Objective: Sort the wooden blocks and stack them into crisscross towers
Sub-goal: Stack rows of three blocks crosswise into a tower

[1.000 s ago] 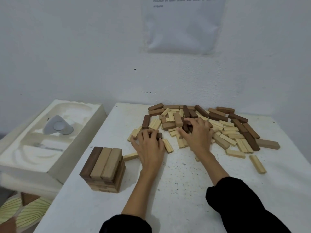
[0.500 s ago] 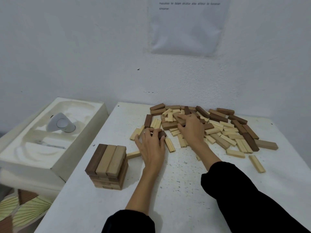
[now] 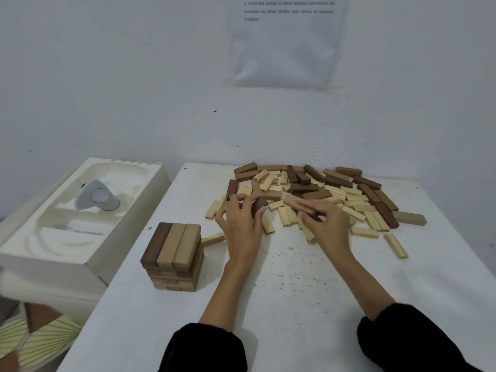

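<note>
A crisscross tower (image 3: 174, 260) of wooden blocks stands at the near left of the white table (image 3: 295, 304); its top layer has one dark and two light blocks. A loose pile of blocks (image 3: 316, 194), dark, mid-brown and pale, covers the far middle and right. My left hand (image 3: 241, 224) grips a dark brown block (image 3: 258, 205) at the pile's near left edge. My right hand (image 3: 326, 224) holds a tan block (image 3: 296, 204) just above the pile's near edge, fingers curled round it.
A white foam packing box (image 3: 80, 218) with a grey object (image 3: 96, 196) in it sits left of the table. A small pale block (image 3: 212, 238) lies between tower and left hand. A printed sheet (image 3: 288, 41) hangs on the wall behind.
My right hand drew back from deeper in the pile toward me, now with a tan block in it. My left hand lifted its dark block slightly at the same spot.
</note>
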A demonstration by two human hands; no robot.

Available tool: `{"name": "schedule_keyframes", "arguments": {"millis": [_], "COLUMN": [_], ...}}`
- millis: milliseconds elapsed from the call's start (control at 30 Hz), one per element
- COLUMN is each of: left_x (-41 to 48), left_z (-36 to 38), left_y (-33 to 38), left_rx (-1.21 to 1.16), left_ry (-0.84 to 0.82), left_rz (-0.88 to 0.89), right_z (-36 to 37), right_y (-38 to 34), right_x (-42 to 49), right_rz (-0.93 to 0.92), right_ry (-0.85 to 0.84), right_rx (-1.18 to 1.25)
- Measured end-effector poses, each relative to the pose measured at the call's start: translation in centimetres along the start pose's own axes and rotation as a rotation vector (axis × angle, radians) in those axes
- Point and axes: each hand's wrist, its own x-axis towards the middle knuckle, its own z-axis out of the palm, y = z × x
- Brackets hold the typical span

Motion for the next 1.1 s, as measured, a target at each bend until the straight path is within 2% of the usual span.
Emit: {"name": "schedule_keyframes", "arguments": {"millis": [133, 267, 400, 533, 733, 900, 1100], "left_x": [-0.9, -3.0, -4.7, -5.0, -5.2, -5.0, -3.9], "left_z": [-0.9, -1.4, -1.8, -2.4, -2.7, -3.0, -3.2], "left_y": [1.0, 1.3, 0.8, 0.7, 0.8, 0.7, -0.6], "left_rx": [-0.065, -0.100, -0.168, -0.158, -0.169, -0.192, -0.176], "left_ry": [-0.150, -0.348, -0.460, -0.451, -0.450, -0.435, -0.403], "left_rz": [0.043, 0.131, 0.040, -0.005, -0.035, -0.054, -0.116], "right_z": [-2.4, -3.9, -4.3, -4.2, -4.7, -4.7, -2.9], "right_y": [0.5, 1.4, 1.7, 2.0, 3.6, 2.7, 0.6], "right_x": [-5.3, -8.9, -10.0, -9.3, -5.7, -6.0, -10.9], "right_rz": [0.031, -0.043, -0.100, -0.141, -0.110, -0.167, -0.145], "right_ry": [-0.065, -0.074, -0.065, -0.069, 0.063, 0.112, -0.122], "right_rx": [0.003, -0.085, -0.107, -0.127, -0.219, -0.134, 0.028]}}
